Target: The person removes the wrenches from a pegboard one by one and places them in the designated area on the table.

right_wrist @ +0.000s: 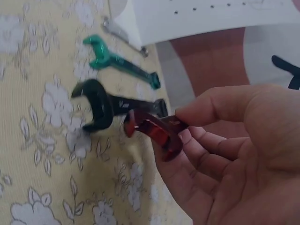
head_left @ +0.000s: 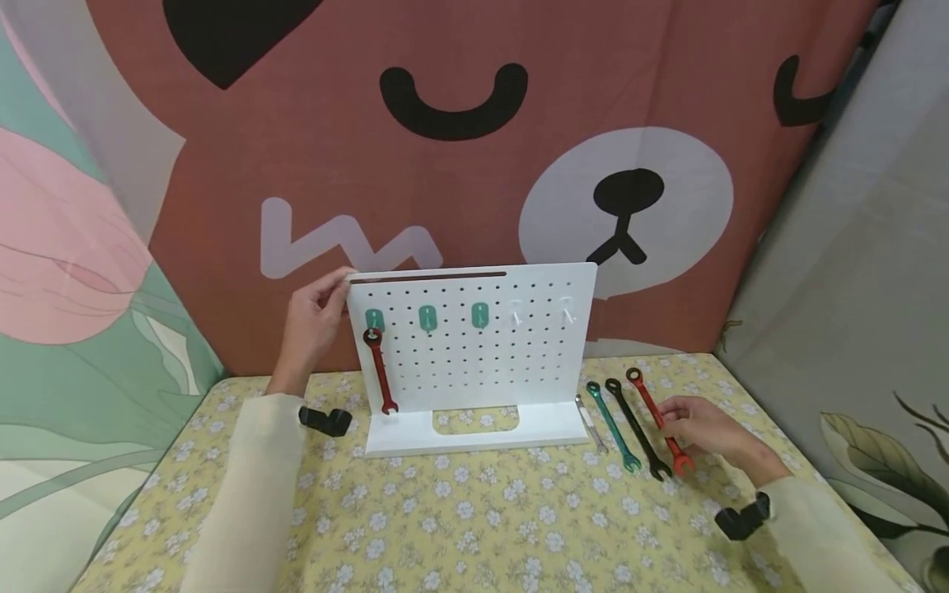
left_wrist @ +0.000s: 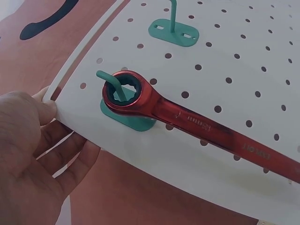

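Observation:
My left hand point(head_left: 311, 319) pinches the upper left corner of a white pegboard point(head_left: 474, 362), thumb in front and fingers behind, as the left wrist view shows. A dark red ratchet wrench point(head_left: 381, 371) hangs by its ring end on a green hook point(left_wrist: 117, 86) near that corner. At the right of the board, my right hand point(head_left: 700, 424) pinches a red wrench point(head_left: 656, 412) between thumb and fingers. Its open end point(right_wrist: 157, 133) points toward the right wrist camera. Beside it lie a black wrench point(head_left: 636, 424), a green wrench point(head_left: 614, 424) and a small silver wrench point(head_left: 591, 424).
Two more green hooks point(head_left: 427, 318) and two clear hooks point(head_left: 567, 313) are fixed in a row along the board. The pegboard's base point(head_left: 400, 436) stands on a yellow floral tablecloth point(head_left: 460, 519). Behind it hangs a printed curtain point(head_left: 334, 165).

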The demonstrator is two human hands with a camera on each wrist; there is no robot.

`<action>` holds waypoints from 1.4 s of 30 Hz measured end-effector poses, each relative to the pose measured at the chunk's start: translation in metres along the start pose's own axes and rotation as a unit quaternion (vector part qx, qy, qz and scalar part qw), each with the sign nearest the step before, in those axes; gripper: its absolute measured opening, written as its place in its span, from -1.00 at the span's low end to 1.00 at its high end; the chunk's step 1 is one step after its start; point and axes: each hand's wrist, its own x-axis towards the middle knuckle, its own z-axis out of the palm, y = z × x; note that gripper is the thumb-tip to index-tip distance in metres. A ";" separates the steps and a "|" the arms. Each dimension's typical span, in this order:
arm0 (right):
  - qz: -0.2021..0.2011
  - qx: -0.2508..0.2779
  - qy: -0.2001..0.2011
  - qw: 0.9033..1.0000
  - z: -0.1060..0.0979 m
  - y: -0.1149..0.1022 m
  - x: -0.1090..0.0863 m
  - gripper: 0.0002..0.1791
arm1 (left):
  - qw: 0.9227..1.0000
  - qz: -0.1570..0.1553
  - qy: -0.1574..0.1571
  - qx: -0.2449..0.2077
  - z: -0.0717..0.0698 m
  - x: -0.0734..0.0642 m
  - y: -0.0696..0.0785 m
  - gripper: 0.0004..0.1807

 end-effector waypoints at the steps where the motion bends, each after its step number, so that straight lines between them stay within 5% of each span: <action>1: 0.001 0.001 -0.003 1.000 -0.001 0.001 0.002 -0.50 | 1.000 0.000 0.000 0.000 0.000 0.000 0.000 -0.63; 21: 0.023 -0.025 0.009 0.999 0.001 0.018 0.017 -0.53 | 0.999 0.002 -0.031 0.029 -0.002 0.002 -0.001 -0.61; 29: 0.000 -0.088 0.028 0.996 0.003 0.013 0.019 -0.59 | 0.999 0.001 -0.035 0.042 -0.001 0.002 -0.001 -0.60; 42: -0.019 -0.217 0.071 0.973 0.012 0.007 0.014 -0.76 | 0.997 0.003 -0.034 0.064 -0.002 0.002 0.001 -0.61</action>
